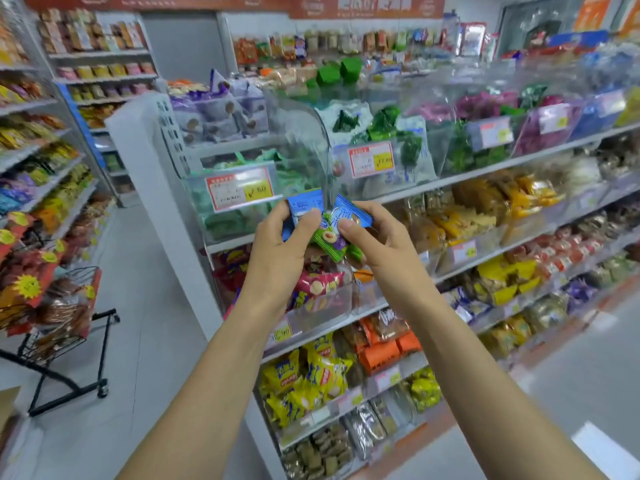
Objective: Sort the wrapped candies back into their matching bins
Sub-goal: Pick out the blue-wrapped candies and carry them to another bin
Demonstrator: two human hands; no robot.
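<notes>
Wrapped candies (329,233): a small clutch, mid-frame, held up in front of the shelving. None of them is in a bin at this moment.

- Far left, lower: wire cart (69,358) piled with snack bags. Not part of my job.
- Left of centre: clear bin of green sweets (228,218) with a red-and-yellow price tag (239,192) on its front. It sits just behind and above the hands.
- Left hand (277,251): thumb and fingers pinch a blue packet (304,204) by its lower edge.
- Between the hands: green packet (327,239), touching both. I cannot tell which hand carries it.
- Right hand (381,244): thumb and forefinger pinch a second blue packet (351,213).
- Right of centre, upper shelf: bin of green and pale packs (381,185), then a purple bin (540,133), then a blue bin (595,112) near the upper right edge, blurred.

Progress, as I judge it: sorting is under way, but nothing in hand is dealt with yet. At least three pieces are left to place. The green one looks to match one of the green bins close by. The two blue ones probably belong far right, well apart from where I hold them. I cannot make out whether strays lie in the bins themselves.
</notes>
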